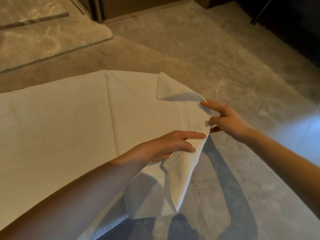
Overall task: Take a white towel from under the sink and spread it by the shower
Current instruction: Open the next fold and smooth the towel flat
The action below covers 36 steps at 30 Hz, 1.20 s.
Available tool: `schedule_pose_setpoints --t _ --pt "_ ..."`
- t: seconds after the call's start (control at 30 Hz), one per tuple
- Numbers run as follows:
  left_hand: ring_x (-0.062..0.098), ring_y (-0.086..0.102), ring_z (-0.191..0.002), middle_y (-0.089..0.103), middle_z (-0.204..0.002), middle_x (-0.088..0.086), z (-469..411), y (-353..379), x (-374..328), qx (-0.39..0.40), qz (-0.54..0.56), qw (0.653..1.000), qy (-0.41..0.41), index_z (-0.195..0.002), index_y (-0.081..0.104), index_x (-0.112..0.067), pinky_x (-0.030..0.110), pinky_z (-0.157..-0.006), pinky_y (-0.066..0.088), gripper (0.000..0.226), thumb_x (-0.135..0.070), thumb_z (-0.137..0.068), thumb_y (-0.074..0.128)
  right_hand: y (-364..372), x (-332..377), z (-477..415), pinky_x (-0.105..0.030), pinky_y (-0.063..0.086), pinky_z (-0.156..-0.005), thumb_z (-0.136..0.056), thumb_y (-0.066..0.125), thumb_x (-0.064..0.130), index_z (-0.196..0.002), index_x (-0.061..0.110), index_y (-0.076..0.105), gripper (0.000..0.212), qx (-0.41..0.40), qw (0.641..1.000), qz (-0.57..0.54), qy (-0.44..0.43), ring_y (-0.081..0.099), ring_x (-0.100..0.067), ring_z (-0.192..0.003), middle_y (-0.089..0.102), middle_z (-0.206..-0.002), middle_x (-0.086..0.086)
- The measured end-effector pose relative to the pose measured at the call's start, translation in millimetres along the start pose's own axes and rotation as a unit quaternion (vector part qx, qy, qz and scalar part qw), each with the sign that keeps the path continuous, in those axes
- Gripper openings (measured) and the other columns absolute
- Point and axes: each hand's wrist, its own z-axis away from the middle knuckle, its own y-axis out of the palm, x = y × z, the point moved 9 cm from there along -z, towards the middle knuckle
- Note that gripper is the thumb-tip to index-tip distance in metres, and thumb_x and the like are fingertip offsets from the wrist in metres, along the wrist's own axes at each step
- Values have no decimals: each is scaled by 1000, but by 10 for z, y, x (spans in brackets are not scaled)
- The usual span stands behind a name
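A large white towel (65, 122) lies mostly flat on the marble floor, its left part spread out with fold creases. Its right end is lifted off the floor, and one corner is folded back on itself. My left hand (166, 146) grips the raised edge from the near side, fingers pointing right over the cloth. My right hand (225, 120) pinches the same edge a little farther away, thumb beneath and fingers on top. A loose flap hangs down below my left hand.
The shower floor (43, 35) with a long drain slot lies at the far left behind a low threshold. A dark door frame (98, 9) stands at the top. Dark furniture (294, 23) fills the top right. Bare marble floor (207, 54) extends right of the towel.
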Motion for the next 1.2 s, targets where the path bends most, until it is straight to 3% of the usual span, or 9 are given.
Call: schedule_pose_setpoints --t 0.1,0.23,0.4,0.57,0.63,0.7,0.8,0.87,1.2 --pt "2 40 -133 45 -146 -14 -274 174 176 4 -20 1000 -21 -127 59 -46 31 -112 33 65 -29 -65 67 -161 -346 -6 -22 58 -64 -86 53 -10 -144 19 47 64 -26 999 26 31 51 -17 -118 36 -145 13" --pt "1 40 -132 38 -151 -12 -506 323 499 -1 -42 998 -53 -144 44 -33 23 -104 36 85 -34 -64 72 -213 -664 -77 -44 52 -97 -85 58 -7 -146 15 43 67 -49 988 139 55 40 -28 -136 32 -156 1" --pt "-8 34 -127 30 -145 -24 -544 416 560 -5 -33 997 -68 -144 37 -45 15 -97 31 76 -40 -74 65 -94 -734 -199 -37 31 -115 -89 56 -5 -147 16 41 63 -37 967 250 21 30 -25 -144 25 -160 -2" --pt "9 57 -113 51 -139 -9 -473 311 398 -54 0 997 -45 -127 57 -44 19 -80 50 56 -31 -72 62 -304 -681 -379 -34 35 -111 -91 52 -5 -147 18 42 61 -81 959 272 -5 38 -27 -139 33 -157 -2" --pt "12 59 -110 58 -128 -5 -360 122 275 -133 -50 990 3 -125 60 -35 30 -90 51 51 -23 -76 60 -412 -673 -458 -30 43 -100 -96 50 3 -147 20 41 54 -111 955 274 10 47 -30 -131 39 -152 -4" --pt "17 53 -123 56 -135 0 -191 -40 63 -194 -240 948 84 -133 57 -22 34 -102 44 46 -13 -87 54 -331 -612 -481 -37 45 -99 -97 48 9 -149 18 34 54 -112 922 371 13 43 -34 -133 30 -157 -5" --pt "28 38 -137 44 -150 8 38 -203 -53 -256 -578 763 132 -143 46 -13 40 -115 25 46 -17 -97 45 189 -378 -344 -45 27 -116 -101 40 25 -154 15 23 56 -112 878 458 -85 20 -31 -147 16 -163 -4" --pt "30 21 -146 28 -159 6 120 -375 92 -268 -666 693 67 -150 33 -16 48 -119 9 55 -33 -98 37 688 -341 -187 -44 12 -120 -103 32 35 -156 18 17 57 -71 883 444 -132 10 -25 -150 13 -163 -2" --pt "34 -8 -149 -3 -164 4 53 -630 488 -273 -690 669 -45 -156 4 -27 62 -116 -2 69 -56 -94 14 1103 -634 -139 -43 0 -122 -101 20 49 -156 29 3 61 -38 872 460 -165 -5 -14 -151 4 -164 7"
